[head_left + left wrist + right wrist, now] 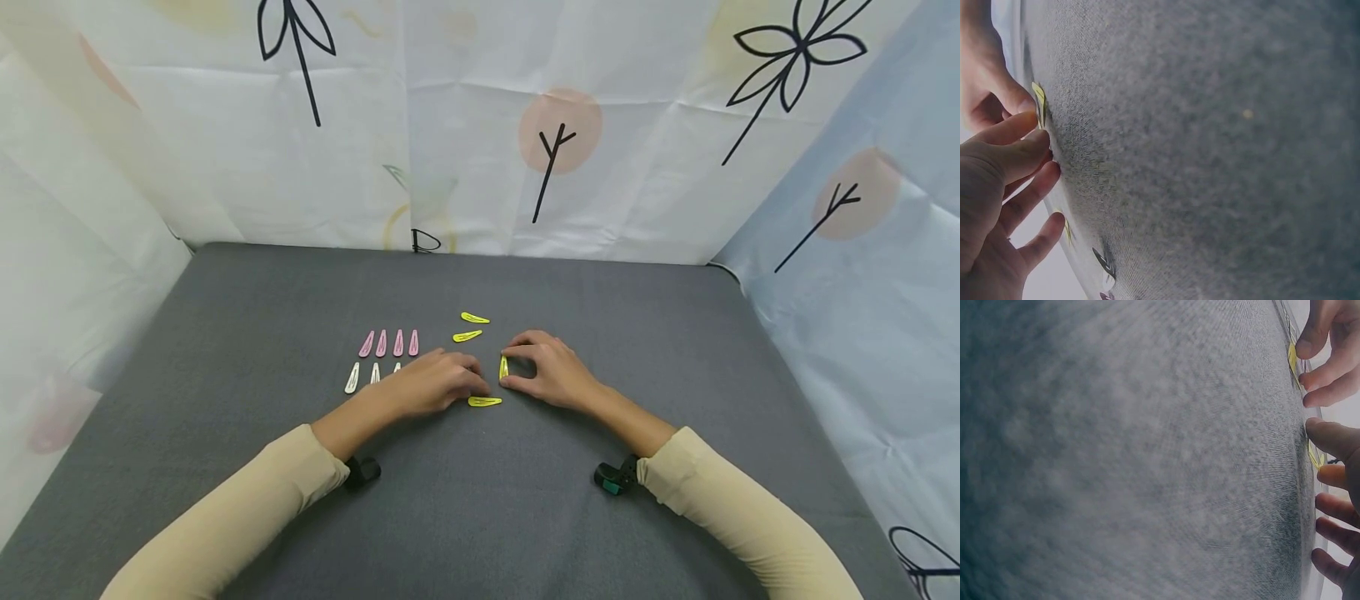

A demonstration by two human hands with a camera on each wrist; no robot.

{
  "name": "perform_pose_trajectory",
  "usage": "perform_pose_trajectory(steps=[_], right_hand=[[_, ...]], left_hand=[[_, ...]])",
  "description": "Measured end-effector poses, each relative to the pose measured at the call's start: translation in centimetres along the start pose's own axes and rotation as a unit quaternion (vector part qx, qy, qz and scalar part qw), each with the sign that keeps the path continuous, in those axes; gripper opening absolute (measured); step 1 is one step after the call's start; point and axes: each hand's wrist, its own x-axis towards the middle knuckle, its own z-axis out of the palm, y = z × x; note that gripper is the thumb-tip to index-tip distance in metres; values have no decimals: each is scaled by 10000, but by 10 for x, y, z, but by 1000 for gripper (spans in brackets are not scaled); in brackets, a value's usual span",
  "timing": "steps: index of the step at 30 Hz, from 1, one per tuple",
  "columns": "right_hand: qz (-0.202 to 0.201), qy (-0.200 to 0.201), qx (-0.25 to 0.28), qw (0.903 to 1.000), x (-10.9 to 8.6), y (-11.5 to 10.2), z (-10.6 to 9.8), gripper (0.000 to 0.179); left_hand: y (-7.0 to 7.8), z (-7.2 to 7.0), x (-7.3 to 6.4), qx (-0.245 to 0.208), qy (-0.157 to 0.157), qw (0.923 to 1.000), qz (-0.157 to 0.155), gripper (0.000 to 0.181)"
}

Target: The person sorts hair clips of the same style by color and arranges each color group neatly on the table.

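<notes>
Between its thumb and forefinger my right hand pinches a yellow snap hair clip, which points away from me; its other fingers spread apart in the right wrist view. My left hand is just left of it, thumb and fingers bent down at another yellow hair clip lying sideways. In the right wrist view the left thumb and fingertips lie against that clip. Two more yellow clips lie farther back, the upper one above the lower one.
Several pink hair clips form a row left of the yellow ones. Below them runs a row of white clips, partly hidden by my left hand. All lie on a grey cloth-covered table, with a patterned curtain behind.
</notes>
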Motion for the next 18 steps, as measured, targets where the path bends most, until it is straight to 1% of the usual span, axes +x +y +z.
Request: perform_pose_trajectory(steps=[4, 10, 14, 16, 18], right_hand=[[-29, 8, 9, 10000, 0, 0, 0, 43], [-47, -6, 24, 10000, 1, 0, -1, 43], [-74, -6, 27, 10000, 0, 0, -1, 43], [-84, -4, 25, 10000, 0, 0, -1, 43], [-79, -8, 30, 10000, 0, 0, -1, 44]], left_hand=[[-1, 1, 2, -22, 30, 10000, 41, 26], [2, 0, 2, 30, -103, 9999, -38, 26], [4, -1, 2, -46, -203, 9997, -136, 35], [4, -2, 2, -173, -254, 9992, -244, 41], [3, -3, 3, -327, -323, 9981, -416, 49]])
